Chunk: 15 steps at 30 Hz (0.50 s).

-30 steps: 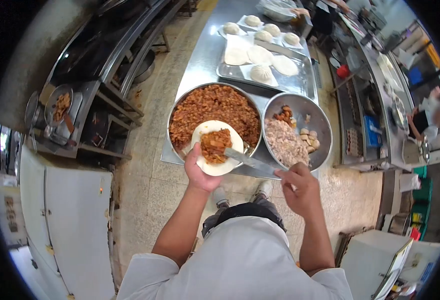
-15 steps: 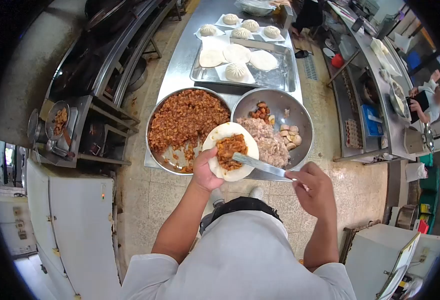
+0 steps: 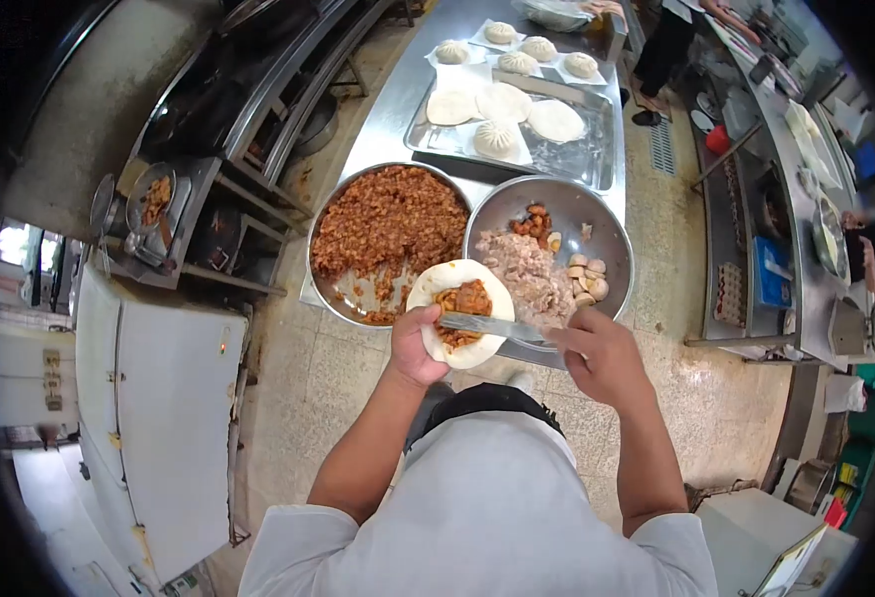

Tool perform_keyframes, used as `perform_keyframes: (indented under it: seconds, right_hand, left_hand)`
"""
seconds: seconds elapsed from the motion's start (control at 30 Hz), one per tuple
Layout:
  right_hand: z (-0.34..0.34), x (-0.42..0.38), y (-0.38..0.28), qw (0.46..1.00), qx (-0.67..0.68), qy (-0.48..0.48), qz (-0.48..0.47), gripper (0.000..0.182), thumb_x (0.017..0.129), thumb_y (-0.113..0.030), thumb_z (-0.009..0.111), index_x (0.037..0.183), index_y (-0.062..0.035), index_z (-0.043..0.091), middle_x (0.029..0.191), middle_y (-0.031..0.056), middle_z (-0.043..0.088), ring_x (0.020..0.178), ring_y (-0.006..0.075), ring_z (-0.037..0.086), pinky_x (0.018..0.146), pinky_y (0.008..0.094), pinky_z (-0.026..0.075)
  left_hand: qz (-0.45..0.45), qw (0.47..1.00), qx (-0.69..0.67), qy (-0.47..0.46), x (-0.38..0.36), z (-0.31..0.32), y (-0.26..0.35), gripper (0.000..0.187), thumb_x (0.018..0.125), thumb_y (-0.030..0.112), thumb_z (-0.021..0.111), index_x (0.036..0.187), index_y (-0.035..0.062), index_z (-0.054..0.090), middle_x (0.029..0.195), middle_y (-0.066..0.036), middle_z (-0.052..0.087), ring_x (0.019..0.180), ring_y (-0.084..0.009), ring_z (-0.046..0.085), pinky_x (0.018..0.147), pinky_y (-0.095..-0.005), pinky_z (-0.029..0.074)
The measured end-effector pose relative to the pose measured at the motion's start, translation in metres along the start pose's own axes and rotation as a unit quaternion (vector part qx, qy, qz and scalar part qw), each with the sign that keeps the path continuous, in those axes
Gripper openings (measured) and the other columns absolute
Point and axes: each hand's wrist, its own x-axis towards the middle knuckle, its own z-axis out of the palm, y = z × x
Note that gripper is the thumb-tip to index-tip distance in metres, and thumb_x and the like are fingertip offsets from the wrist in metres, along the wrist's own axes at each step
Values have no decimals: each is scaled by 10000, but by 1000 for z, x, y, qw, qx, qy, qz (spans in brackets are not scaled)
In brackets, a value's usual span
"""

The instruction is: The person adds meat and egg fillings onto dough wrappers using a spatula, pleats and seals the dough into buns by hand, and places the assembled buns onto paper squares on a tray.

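My left hand (image 3: 418, 346) is closed on the edge of a round dough wrapper (image 3: 498, 290), holding it up flat in front of the bowls. Reddish-brown filling (image 3: 469, 297) sits in the wrapper's middle. My right hand (image 3: 605, 360) grips a flat metal spatula (image 3: 492, 325), whose blade lies across the filling, its tip near my left thumb. Just beyond, on the left, is a wide metal bowl of reddish-brown chopped filling (image 3: 393, 221). Beside it a second metal bowl (image 3: 607, 224) holds pale minced meat (image 3: 527, 277), cut whitish pieces (image 3: 587, 277) and a few brown chunks (image 3: 534, 223).
A metal tray (image 3: 597, 159) on the steel table (image 3: 383, 124) carries flat dough rounds (image 3: 555, 120) and a pleated bun (image 3: 495, 140). More buns (image 3: 539, 49) on paper stand behind. Shelves line the right, where other people stand. A white cabinet (image 3: 184, 398) is at the left.
The spatula has moved left and now lies flatter across the filling, with my right hand closer to the wrapper. My view has shifted, so the table and bowls appear further right.
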Motion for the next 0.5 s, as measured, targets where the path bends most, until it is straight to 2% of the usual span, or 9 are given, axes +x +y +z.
perform_keyframes:
  seconds: [0.07, 0.13, 0.17, 0.2, 0.3, 0.33, 0.4, 0.47, 0.5]
  right_hand:
    - [5, 11, -2, 998, -33, -35, -34, 348, 695, 30, 659, 986, -140, 744, 791, 78, 581, 743, 276, 618, 633, 388, 502]
    - [-9, 18, -17, 997, -54, -23, -44, 353, 684, 34, 670, 989, -128, 740, 778, 85, 571, 737, 282, 611, 624, 401, 496]
    - [-11, 19, -19, 997, -47, -2, -54, 372, 675, 46, 663, 1000, -121, 736, 774, 84, 568, 713, 280, 603, 612, 393, 489]
    - [-9, 19, -21, 998, -42, -6, -53, 372, 675, 46, 663, 1000, -121, 736, 774, 84, 568, 713, 280, 603, 612, 393, 489]
    - [1, 29, -26, 997, 38, 41, -57, 350, 678, 47, 650, 973, -123, 730, 763, 70, 558, 648, 256, 569, 576, 368, 463]
    - [7, 33, -29, 997, 35, 44, -52, 350, 678, 47, 650, 973, -123, 730, 763, 70, 558, 648, 256, 569, 576, 368, 463]
    - [16, 43, -38, 996, 2, 3, -87, 350, 666, 38, 663, 970, -122, 731, 760, 63, 558, 656, 249, 574, 570, 369, 459]
    - [34, 61, -41, 992, -55, -5, -116, 369, 652, 40, 664, 976, -124, 732, 758, 62, 557, 663, 249, 576, 573, 370, 460]
    - [42, 65, -47, 985, -100, -14, -138, 388, 638, 41, 665, 982, -126, 732, 756, 60, 555, 671, 248, 578, 576, 372, 461]
  left_hand:
    - [20, 999, 23, 11, -8, -7, 3, 678, 803, 233, 671, 1414, 32, 456, 1387, -191, 543, 1276, -358, 536, 1107, -519, 409]
    - [84, 993, -82, -18, -25, 0, 12, 665, 838, 277, 644, 1424, 30, 449, 1417, -195, 516, 1294, -367, 518, 1116, -522, 396]
    - [93, 985, -141, -39, -31, 0, 19, 674, 855, 296, 618, 1444, 30, 427, 1439, -198, 494, 1316, -375, 494, 1134, -541, 364]
    - [95, 985, -140, -33, -35, -12, 27, 674, 855, 296, 618, 1444, 30, 427, 1439, -198, 494, 1316, -375, 494, 1134, -541, 364]
    - [-15, 998, 63, 26, -35, -39, 65, 765, 813, 324, 644, 1472, 34, 386, 1445, -196, 488, 1346, -381, 460, 1159, -558, 311]
    - [-21, 998, 63, 23, -35, -37, 73, 765, 813, 324, 644, 1472, 34, 386, 1445, -196, 488, 1346, -381, 460, 1159, -558, 311]
    - [-11, 994, -78, -75, -36, -33, 81, 807, 785, 336, 664, 1469, 16, 379, 1444, -204, 485, 1337, -386, 469, 1158, -544, 318]
    - [-12, 992, -99, -72, -27, -40, 92, 836, 771, 361, 678, 1465, 6, 375, 1447, -210, 479, 1329, -386, 477, 1154, -539, 326]
    - [-48, 995, -78, -50, -21, -49, 99, 813, 781, 347, 677, 1460, 9, 385, 1438, -212, 488, 1321, -385, 484, 1147, -539, 335]
